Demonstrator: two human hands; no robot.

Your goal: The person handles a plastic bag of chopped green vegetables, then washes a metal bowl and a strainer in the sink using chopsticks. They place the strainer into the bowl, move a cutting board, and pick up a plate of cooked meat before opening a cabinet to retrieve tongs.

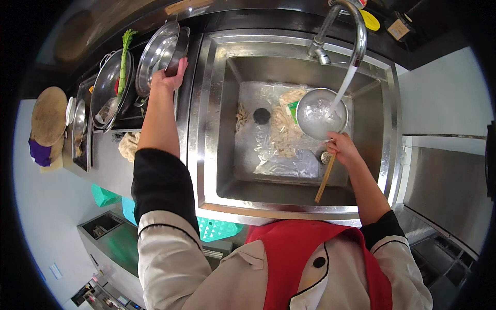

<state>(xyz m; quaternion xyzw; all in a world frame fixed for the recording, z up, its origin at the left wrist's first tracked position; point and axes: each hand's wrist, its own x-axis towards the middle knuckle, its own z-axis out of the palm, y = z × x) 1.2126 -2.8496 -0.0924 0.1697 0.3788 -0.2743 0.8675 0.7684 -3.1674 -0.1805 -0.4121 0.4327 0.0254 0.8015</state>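
Observation:
My right hand [341,149] holds the rim of a round metal bowl [306,112] over the sink, under water running from the faucet [360,35]. Thin wooden sticks, apparently chopsticks [323,182], point down from the same hand. Pale food strips [283,130] and clear plastic bags [286,164] lie on the floor of the sink [248,164], partly beneath the bowl. At the left, my left hand [170,77] grips the near right edge of a tilted metal pan [155,54]. Some of its fingers are spread along the pan's outer side.
A wok [106,85] with a green stalk [123,66] across it stands left of the pan. Beyond are a metal tray [81,157] and a round wooden board [49,116]. A crumpled cloth [130,146] lies on the counter. A dark drain [261,116] sits in the sink.

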